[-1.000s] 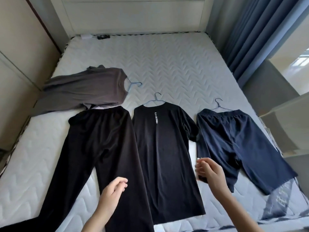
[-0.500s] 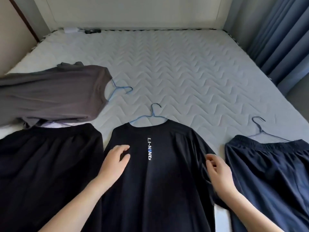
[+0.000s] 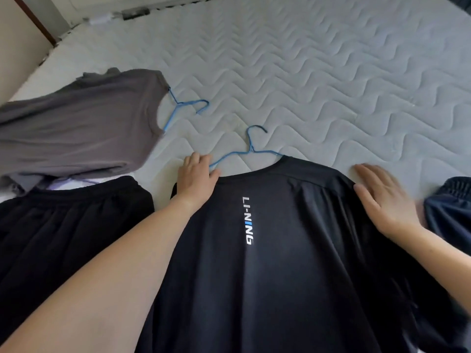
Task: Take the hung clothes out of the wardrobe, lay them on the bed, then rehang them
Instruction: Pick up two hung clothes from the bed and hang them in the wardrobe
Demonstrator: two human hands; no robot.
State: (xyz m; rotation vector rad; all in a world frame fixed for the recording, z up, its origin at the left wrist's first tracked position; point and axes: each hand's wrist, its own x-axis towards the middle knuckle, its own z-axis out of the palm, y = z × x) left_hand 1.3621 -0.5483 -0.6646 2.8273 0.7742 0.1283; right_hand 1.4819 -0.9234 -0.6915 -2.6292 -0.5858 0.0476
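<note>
A black T-shirt [image 3: 267,263] with white lettering lies flat on the quilted mattress [image 3: 318,72], on a blue wire hanger [image 3: 251,146] whose hook pokes out past the collar. My left hand [image 3: 195,178] rests on the shirt's left shoulder, fingers curled over the hanger's arm. My right hand [image 3: 384,197] lies flat, fingers spread, on the right shoulder. A grey shirt [image 3: 81,126] on its own blue hanger [image 3: 186,105] lies at the left. Black trousers [image 3: 63,225] lie below it. Navy shorts [image 3: 451,202] show at the right edge.
The far half of the mattress is bare quilting. A beige wall or wardrobe side [image 3: 15,42] runs along the left edge. A small dark object and a white one [image 3: 114,16] lie at the head of the bed.
I have leaned in closer over the bed. Both hands slid up the black T-shirt from its chest to its shoulders, the left one reaching the hanger.
</note>
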